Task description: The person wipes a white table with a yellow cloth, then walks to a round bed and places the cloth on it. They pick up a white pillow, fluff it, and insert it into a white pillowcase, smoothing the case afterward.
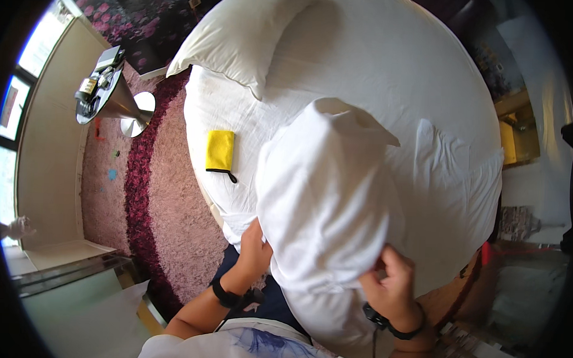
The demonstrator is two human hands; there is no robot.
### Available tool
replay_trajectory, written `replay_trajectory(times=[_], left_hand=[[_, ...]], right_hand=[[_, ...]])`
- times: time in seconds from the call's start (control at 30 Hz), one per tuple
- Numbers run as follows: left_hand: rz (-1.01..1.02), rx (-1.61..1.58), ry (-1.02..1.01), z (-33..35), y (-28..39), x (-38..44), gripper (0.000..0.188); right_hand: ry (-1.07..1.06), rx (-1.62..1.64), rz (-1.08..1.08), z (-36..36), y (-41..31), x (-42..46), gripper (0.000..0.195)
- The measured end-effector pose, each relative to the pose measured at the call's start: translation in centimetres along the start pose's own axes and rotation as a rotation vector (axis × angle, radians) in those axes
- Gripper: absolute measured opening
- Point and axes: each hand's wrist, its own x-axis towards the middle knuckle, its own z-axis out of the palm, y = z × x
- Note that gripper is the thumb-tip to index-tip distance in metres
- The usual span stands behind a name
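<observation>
A bulky white fabric cover (326,194), which looks like a pillowcase, stands up in front of me over the bed. Its far end gapes, and its lower part hangs over the bed's near edge against me. At its left side is my left hand (255,256), with the fingertips hidden behind the fabric. My right hand (392,279) pinches its lower right edge between thumb and fingers. Whether a pillow fills it, I cannot tell. Beyond it lies the white sheet (380,64) of a round bed. A yellow cloth (220,150) with black trim and a loop lies flat to its left.
A white pillow (234,40) lies at the bed's far left. A small pedestal table (110,99) holding a telephone and other items stands on the pink carpet (182,185) at left. A glass-topped surface (78,304) is at lower left.
</observation>
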Motion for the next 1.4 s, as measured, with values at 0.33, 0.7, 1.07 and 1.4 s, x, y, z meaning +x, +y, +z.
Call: replay_trajectory(times=[0.33, 0.7, 1.07, 1.4], left_hand=[[-0.004, 0.054, 0.274, -5.6, -2.7, -1.5, 0.042], [0.15, 0.164, 0.301, -5.9, -1.5, -1.5, 0.025], [0.295, 0.194, 0.226, -6.8, -0.5, -3.2, 0.017], [0.229, 0.25, -0.345, -8.8, 1.6, -3.5, 0.018]], right_hand=[[-0.424, 0.122, -0.081, 13.3, 0.6, 3.2, 0.015], [-0.043, -0.294, -0.479, 11.0, 6.0, 6.3, 0.023], [-0.325, -0.312, -0.218, 3.8, 6.3, -3.1, 0.007], [-0.105, -0.392, -0.536, 7.9, 1.5, 4.5, 0.024]])
